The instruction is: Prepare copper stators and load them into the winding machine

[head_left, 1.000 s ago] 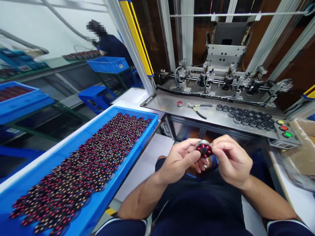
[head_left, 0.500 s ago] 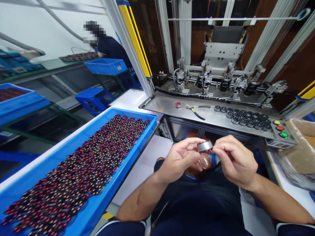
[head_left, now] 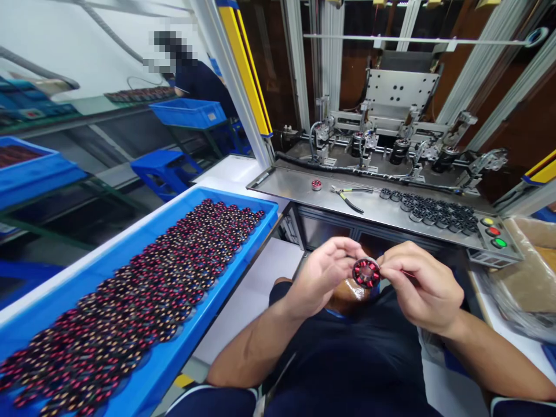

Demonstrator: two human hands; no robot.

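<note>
A small round motor stator (head_left: 366,273) with red windings and a metal rim is held in front of my lap, its wound face turned toward me. My left hand (head_left: 324,275) pinches it from the left, fingers curled. From the right, my right hand (head_left: 419,286) grips its edge with thumb and forefinger. A brown shiny object shows just under the hands, partly hidden. To my left a blue tray (head_left: 182,353) holds several rows of the same red-wound stators (head_left: 143,289).
A steel machine shelf (head_left: 304,184) ahead carries one loose stator (head_left: 317,185), pliers (head_left: 350,196), several dark ring parts (head_left: 434,209) and coloured buttons (head_left: 493,231). Fixtures (head_left: 391,145) stand behind. A bagged cardboard box (head_left: 527,266) lies right. Another person (head_left: 195,78) works far left near blue bins (head_left: 189,113).
The stator was tipped so its metal rim showed half a second ago; now its red wound face points at me again. Both hands stayed on it and shifted slightly right and down.
</note>
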